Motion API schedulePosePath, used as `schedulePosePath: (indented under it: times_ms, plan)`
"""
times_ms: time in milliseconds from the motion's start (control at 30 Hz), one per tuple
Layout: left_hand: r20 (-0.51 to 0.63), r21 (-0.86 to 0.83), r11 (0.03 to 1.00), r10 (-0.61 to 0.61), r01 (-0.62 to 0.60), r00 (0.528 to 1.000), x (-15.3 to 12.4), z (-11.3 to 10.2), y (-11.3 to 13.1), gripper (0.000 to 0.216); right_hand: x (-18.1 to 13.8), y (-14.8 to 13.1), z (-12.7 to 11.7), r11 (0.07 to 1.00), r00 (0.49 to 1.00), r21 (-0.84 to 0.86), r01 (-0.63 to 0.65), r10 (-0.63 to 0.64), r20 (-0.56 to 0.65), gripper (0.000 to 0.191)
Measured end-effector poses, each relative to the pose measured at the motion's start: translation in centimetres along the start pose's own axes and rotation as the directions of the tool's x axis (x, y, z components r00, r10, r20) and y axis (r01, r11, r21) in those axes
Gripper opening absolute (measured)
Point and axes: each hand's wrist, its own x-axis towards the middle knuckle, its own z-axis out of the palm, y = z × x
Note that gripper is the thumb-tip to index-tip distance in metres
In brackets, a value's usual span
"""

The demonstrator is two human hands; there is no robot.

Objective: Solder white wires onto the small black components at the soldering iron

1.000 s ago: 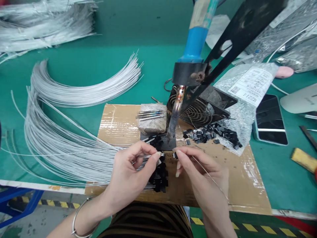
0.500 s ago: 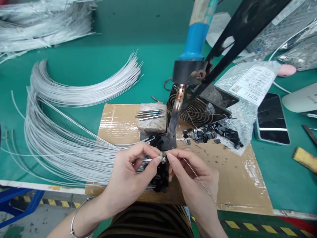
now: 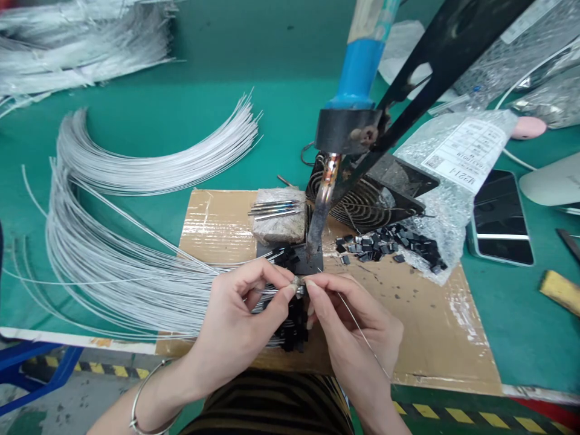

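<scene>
A: Counts, from the soldering iron [image 3: 356,78] outward?

B: Just one iron. Left of it, two curved wire bundles [image 3: 158,166] on the table [image 3: 254,69]. Beside it on the right, one fan [image 3: 367,202]; well right, one phone [image 3: 502,211].

A: And in hand?

B: With left hand [image 3: 249,308], pinching a few grey wires [image 3: 268,291] between thumb and finger, in front of the iron's tip. With right hand [image 3: 362,311], pinching one black connector [image 3: 302,290] at same spot, right by the left fingertips. Also one thin wire [image 3: 361,331] across that palm.

A: Seated?

B: Cannot tell, covered by fingertips. Cannot count the grey wires either.

A: Loose parts?

B: One connector pile [image 3: 389,243] right of the iron's tip, too overlapped to count. Another connector clump [image 3: 295,326] in front of the iron, partly hidden by left hand. Roughly five metal rods [image 3: 276,209] left of the iron, close-set.

A: Cropped?

B: Wire stack [image 3: 81,45], far left of the iron.
</scene>
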Motion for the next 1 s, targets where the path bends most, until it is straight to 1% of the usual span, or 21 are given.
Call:
schedulePosePath:
  times_ms: [33,167,200,300,400,467,533,600,700,767,867,1000]
  plan:
    - [-0.002,-0.01,1.0,0.003,-0.003,1.0,0.1,0.0,-0.2,0.013,-0.1,0.1,-0.1,1.0,1.0,-0.014,0.009,-0.009,0.007,0.012]
    - [-0.001,-0.047,0.998,0.032,-0.032,0.999,0.6,0.2,-0.9,0.013,-0.2,0.8,-0.8,0.996,0.995,-0.025,0.086,-0.084,0.057,0.035]
    - [-0.002,-0.044,0.999,0.031,-0.031,1.0,0.7,0.3,-1.0,0.013,-0.3,1.0,-0.9,0.995,0.994,-0.033,0.098,-0.096,0.06,0.036]
    - [-0.013,-0.03,1.0,0.006,-0.006,1.0,1.2,0.6,-0.7,0.014,-0.5,0.9,-1.1,0.989,0.994,-0.103,0.105,-0.103,0.025,0.026]
    - [-0.02,-0.005,1.0,-0.013,0.013,1.0,1.5,0.8,-0.2,0.014,-0.5,0.4,-1.2,0.978,0.998,-0.204,0.044,-0.052,-0.036,0.011]
    - [-0.024,0.019,1.0,-0.009,0.01,1.0,1.6,0.9,0.0,0.013,-0.3,0.1,-1.4,0.961,0.998,-0.272,0.048,-0.056,-0.02,0.019]
    - [-0.024,0.037,0.999,-0.01,0.011,1.0,1.7,0.9,0.2,0.013,0.0,-0.1,-1.7,0.943,0.991,-0.306,0.131,-0.127,0.034,0.027]
    - [-0.02,0.047,0.999,-0.013,0.014,1.0,1.9,1.0,0.3,0.013,0.4,-0.1,-1.9,0.929,0.978,-0.304,0.209,-0.194,0.08,0.026]
    - [-0.021,0.056,0.998,-0.014,0.015,1.0,2.0,0.9,0.3,0.012,0.6,-0.2,-1.9,0.936,0.972,-0.264,0.232,-0.214,0.096,0.019]
    - [-0.027,0.07,0.997,-0.02,0.022,0.999,2.1,0.9,0.3,0.011,0.5,-0.4,-1.6,0.946,0.974,-0.234,0.223,-0.207,0.089,0.018]
    - [-0.04,0.09,0.996,-0.016,0.02,0.999,2.1,0.8,0.4,0.011,0.1,-0.8,-1.1,0.959,0.983,-0.215,0.186,-0.181,0.044,0.02]
    - [-0.044,0.064,0.998,0.009,-0.006,0.999,2.3,0.9,0.5,0.013,0.1,-1.3,-0.7,0.973,0.992,-0.198,0.12,-0.126,-0.02,0.02]
